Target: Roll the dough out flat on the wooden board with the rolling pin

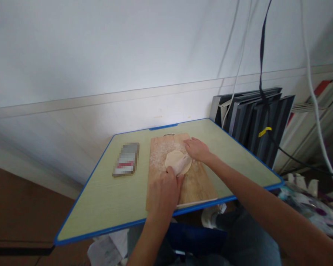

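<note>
- Dough disc (170,159) is flat on the wooden board (195,188), btwn both hands; board is on the counter (100,199)
- L hand (165,186): fingers curled round near end of a pale rod (183,165) that lies slantwise over the dough; prob a pin, can't fully rule out a dough fold
- R hand (197,149): palm down by far end of rod, fingers part bent; can't tell if it grips or only presses, contact hidden
- Risk 1, uneven dough: if L and R push w/ diff force, one side prob goes thin, worst case tears
- Risk 2, sticking: pale flour (161,147) shows mostly on far part of board, near part looks barer; dough dragged twd the body could grab b/c less dusting
- Risk 3, board creep: its near end is right at counter's near rim, so a hard pull twd the body could slide it over; can't tell if anything underneath stops it
- Risk 4, nicked dough: L thumb is right at dough edge, careless press could dent it
- Risk 5, minor: pixelated flat item (127,159) is L of board, apart from it; could catch flour if L hand swings wide
</note>
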A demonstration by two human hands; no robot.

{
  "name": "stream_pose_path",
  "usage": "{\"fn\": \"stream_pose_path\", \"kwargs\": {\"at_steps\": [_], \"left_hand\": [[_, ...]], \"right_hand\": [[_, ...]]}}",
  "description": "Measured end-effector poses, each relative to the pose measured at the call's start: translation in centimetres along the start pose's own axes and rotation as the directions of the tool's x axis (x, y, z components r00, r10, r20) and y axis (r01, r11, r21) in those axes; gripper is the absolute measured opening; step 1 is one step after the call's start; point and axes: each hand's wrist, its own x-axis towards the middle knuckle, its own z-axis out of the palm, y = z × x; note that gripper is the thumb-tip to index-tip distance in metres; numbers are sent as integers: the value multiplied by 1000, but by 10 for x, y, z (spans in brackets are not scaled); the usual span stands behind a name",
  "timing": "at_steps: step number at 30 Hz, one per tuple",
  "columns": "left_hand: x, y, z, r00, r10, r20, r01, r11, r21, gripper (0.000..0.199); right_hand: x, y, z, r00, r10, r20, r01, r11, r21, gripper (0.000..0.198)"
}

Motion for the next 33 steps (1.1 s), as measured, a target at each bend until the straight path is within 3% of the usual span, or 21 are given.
{"fn": "stream_pose_path", "kwargs": {"at_steps": [10,14,21,28,33], "left_hand": [[25,-24,-6,992,88,87,-90,996,24,54],[29,-30,-7,977,167,129,-173,984,37,48],[20,-16,6,999,-36,-30,37,998,53,59],[3,-6,14,990,-38,-136,45,998,51,44],[6,-6,11,994,-35,-99,38,999,26,47]], "right_hand": [[13,-14,-9,995,85,43,-86,996,24,37],[13,-14,-9,996,64,64,-64,998,2,35],[8,-8,-5,1000,16,22,-16,1000,-14,37],[-6,-2,-1,998,-18,-60,17,1000,-22,44],[-10,0,1,997,-16,-75,14,1000,-18,45]]}}
